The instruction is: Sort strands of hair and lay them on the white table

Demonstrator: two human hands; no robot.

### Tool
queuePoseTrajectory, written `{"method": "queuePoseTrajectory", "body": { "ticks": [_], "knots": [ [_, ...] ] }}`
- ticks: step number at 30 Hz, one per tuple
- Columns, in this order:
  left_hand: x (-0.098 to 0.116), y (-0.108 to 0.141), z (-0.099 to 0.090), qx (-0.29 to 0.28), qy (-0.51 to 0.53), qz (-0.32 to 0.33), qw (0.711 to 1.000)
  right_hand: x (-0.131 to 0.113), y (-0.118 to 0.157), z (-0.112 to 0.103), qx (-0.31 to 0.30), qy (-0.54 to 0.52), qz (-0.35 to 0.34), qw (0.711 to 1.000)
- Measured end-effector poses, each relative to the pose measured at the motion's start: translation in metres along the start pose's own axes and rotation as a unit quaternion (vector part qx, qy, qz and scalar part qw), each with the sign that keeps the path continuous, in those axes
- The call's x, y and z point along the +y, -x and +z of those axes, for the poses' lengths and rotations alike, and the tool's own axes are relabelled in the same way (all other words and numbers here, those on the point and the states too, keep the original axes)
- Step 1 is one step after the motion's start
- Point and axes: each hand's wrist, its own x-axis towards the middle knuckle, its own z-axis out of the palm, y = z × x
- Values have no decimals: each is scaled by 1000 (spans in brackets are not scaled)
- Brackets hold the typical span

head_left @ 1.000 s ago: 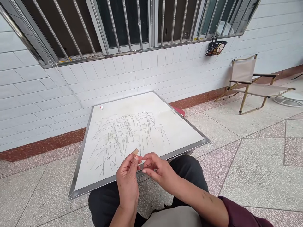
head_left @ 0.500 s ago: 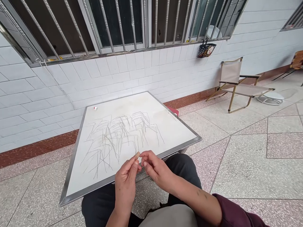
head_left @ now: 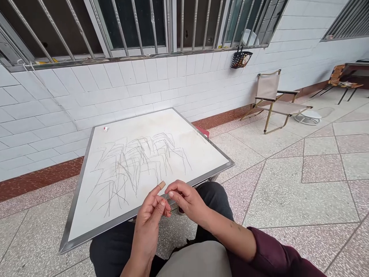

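Observation:
Many thin dark bent strands [head_left: 155, 163], like fine wires, lie spread over the white tabletop [head_left: 201, 156]. Over its near edge, my left hand [head_left: 150, 211] has its thumb pressed to the curled fingers, with the index finger stretched out. A tan wrapping, like a plaster or tape, covers that index fingertip [head_left: 162, 185]. Close on its right, my right hand [head_left: 187, 200] pinches with thumb and index finger. A fine, barely visible strand [head_left: 166, 196] runs between the two hands.
A small red-and-white object [head_left: 106, 129] sits at the table's far left corner. Behind are a tiled wall [head_left: 129, 92] and barred windows, with a small dotted basket [head_left: 241, 59] hanging below. A folding chair [head_left: 268, 86] and a round white stool [head_left: 308, 116] stand to the right.
My left index finger has straightened away from the thumb, and a fine strand now shows between the hands. The view has shifted slightly to the right.

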Motion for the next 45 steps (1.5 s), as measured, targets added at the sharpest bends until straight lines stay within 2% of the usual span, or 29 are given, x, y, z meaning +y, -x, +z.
{"method": "queuePoseTrajectory", "body": {
  "ticks": [8, 12, 14, 17, 20, 22, 24, 26, 29, 32, 35, 38, 42, 45],
  "knots": [
    [5, 5, -3, -56, 15, -67, 996, 0, -4, -20, -8, -73, 55, 996],
    [10, 10, -4, -52, 48, -100, 992, 0, -1, -24, -4, -77, 62, 995],
    [11, 12, -5, -43, 80, -123, 988, 0, 1, -25, 11, -80, 56, 995],
    [13, 14, -13, -35, 105, -156, 981, 2, 2, -31, 67, -75, 67, 993],
    [16, 14, -25, 6, 54, -136, 989, 3, 3, -38, 106, -104, 120, 981],
    [17, 13, -30, 37, -17, -87, 995, 2, 4, -37, 93, -131, 138, 977],
    [19, 12, -27, 30, -87, -42, 995, -1, 6, -31, 67, -154, 139, 976],
    [19, 11, -18, -1, -126, -17, 992, -5, 6, -25, 48, -167, 135, 976],
    [18, 10, -3, -38, -136, -16, 990, -9, 6, -19, 37, -160, 130, 978],
    [15, 10, 4, -43, -137, -21, 989, -8, 7, -21, 25, -150, 121, 981],
    [16, 11, 5, -39, -135, -26, 990, -3, 8, -26, 2, -122, 93, 988],
    [21, 13, 6, -59, -141, -34, 988, 1, 9, -29, -10, -89, 70, 994],
    [25, 13, 6, -94, -163, -46, 981, 3, 11, -29, -1, -71, 59, 996],
    [23, 11, 3, -95, -181, -48, 978, 3, 13, -27, 18, -67, 67, 995]
  ]
}}
